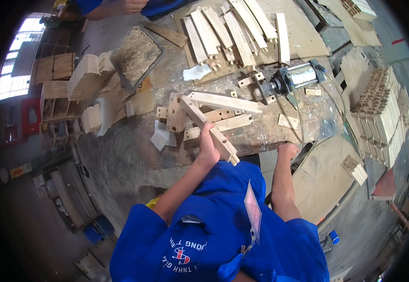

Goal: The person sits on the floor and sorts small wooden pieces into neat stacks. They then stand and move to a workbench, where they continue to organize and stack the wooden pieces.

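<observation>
My left hand (208,146) is closed around a pale wooden bar (206,122), which slants across the bench's front edge. Two dowels stick out of the bar's near end, and holes show near that end. The bar's far end lies over a wooden block with holes (176,113). Just beyond the hand are a second long bar (224,101) and a shorter drilled piece (235,122), both on the bench. My right hand (288,150) is at the bench's front edge with its fingers curled. Whatever it grips, if anything, is hidden.
A pneumatic cylinder (303,76) with hoses is mounted on the workbench (167,157). Behind it lie several wooden bars (223,35). A tray of dowels (138,58) sits at the back left. Stacked wooden parts (378,113) stand at right. Another person's hand (134,5) shows at the far side.
</observation>
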{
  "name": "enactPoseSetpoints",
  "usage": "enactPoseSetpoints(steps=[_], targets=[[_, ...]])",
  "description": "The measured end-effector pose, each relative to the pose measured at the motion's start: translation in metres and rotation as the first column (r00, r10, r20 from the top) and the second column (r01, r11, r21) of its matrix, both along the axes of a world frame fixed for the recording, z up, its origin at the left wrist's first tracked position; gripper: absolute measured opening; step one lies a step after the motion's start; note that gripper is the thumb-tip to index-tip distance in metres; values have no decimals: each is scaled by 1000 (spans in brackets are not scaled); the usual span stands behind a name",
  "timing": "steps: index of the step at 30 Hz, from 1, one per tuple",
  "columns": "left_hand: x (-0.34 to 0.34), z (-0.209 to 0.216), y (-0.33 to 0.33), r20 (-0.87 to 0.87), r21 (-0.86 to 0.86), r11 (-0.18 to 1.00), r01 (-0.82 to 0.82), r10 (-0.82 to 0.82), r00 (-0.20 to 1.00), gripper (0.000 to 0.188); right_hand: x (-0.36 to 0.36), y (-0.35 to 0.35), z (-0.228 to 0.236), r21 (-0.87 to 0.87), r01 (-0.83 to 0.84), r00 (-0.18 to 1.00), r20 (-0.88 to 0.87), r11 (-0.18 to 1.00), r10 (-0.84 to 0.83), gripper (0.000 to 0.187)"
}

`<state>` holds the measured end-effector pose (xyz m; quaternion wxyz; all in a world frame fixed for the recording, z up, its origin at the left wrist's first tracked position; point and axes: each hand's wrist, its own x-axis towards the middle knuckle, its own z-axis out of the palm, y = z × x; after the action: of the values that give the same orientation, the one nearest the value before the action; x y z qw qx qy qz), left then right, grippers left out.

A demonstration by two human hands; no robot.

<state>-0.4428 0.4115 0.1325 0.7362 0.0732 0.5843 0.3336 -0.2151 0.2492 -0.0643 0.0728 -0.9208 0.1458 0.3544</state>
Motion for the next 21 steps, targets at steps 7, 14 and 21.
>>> enactPoseSetpoints(steps=[7, 14, 21], targets=[[-19, 1, 93, -903, 393, 228, 891, -88, 421, 38, -11, 35, 43, 321, 714, 617, 131, 622, -776, 66], [16, -28, 171, -999, 23, -291, 957, -37, 13, 45, -3, 23, 11, 377, 796, 464, 123, 474, -877, 69], [28, -72, 173, -965, -169, -484, 859, -96, -244, 62, 3, 29, 36, 371, 897, 258, 2, 240, -966, 66]])
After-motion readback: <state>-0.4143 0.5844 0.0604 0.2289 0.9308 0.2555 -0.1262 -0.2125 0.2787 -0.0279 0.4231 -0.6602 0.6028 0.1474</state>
